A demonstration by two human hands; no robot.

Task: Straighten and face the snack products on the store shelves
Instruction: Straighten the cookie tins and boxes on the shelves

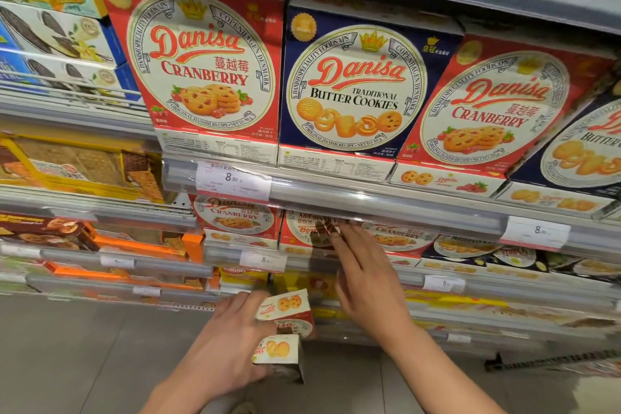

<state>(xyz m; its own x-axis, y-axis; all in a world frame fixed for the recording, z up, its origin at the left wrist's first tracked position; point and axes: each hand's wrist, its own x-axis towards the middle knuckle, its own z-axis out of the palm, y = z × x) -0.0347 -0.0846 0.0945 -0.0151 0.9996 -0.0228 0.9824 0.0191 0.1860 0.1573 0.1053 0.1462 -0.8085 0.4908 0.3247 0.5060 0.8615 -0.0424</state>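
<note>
Two boxes [285,329] in left fingers [235,306] — stacked.

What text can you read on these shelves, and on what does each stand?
"Danisa CRANBERRY": red box, upper shelf.
"Danisa TRADITIONAL BUTTER COOKIES": blue box.
"Danisa CRANBERRY": tilted red box.
"8.90": price tag.
"nabati": yellow pack.
Ingredient panels, other tags: too small or blurred.
</note>
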